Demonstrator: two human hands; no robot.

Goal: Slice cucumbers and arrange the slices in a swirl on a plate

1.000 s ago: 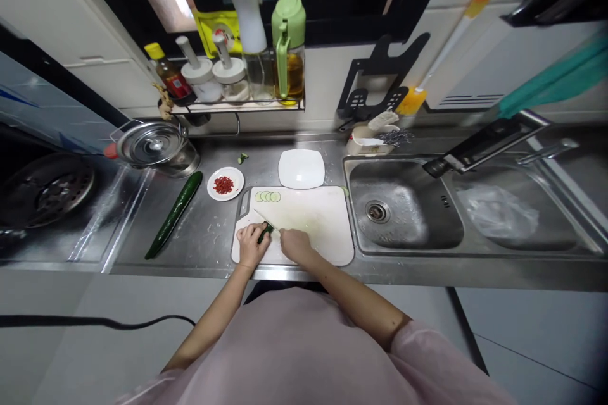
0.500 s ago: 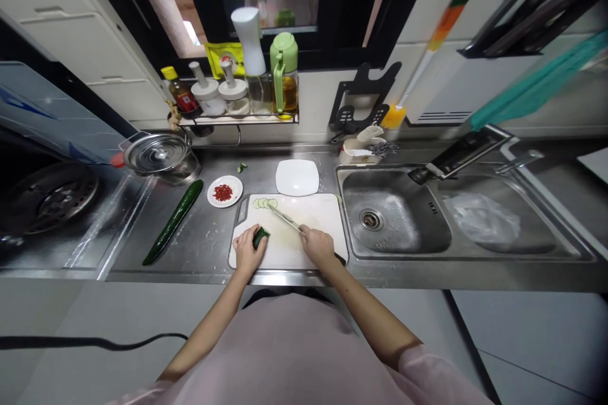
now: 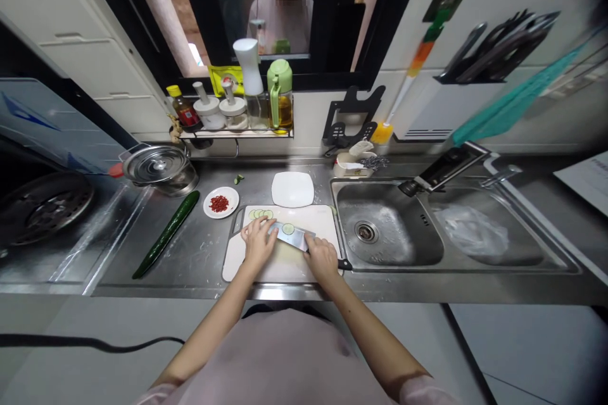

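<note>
On the white cutting board (image 3: 285, 269), my right hand (image 3: 323, 259) grips a broad kitchen knife (image 3: 299, 238) by its black handle. Its blade lies tilted flat-side up, pointing left, with one pale cucumber slice (image 3: 288, 228) on the face. My left hand (image 3: 259, 243) is at the blade's tip, fingers bent and closed together; what lies under them is hidden. Just beyond those fingers, several cucumber slices (image 3: 260, 214) overlap in a row near the board's far left corner. A whole cucumber (image 3: 166, 235) rests on the steel counter to the left.
A white plate (image 3: 292, 189) stands behind the board, and a small dish of chopped red pieces (image 3: 220, 204) sits to its left. Green cucumber scraps (image 3: 238, 179) lie beyond. The sink (image 3: 387, 221) adjoins on the right. A lidded pot (image 3: 159, 168) stands far left.
My left hand has moved up and right to the blade tip; the dark green cucumber piece it held is out of sight. The blade has turned its face upward, now carrying a slice.
</note>
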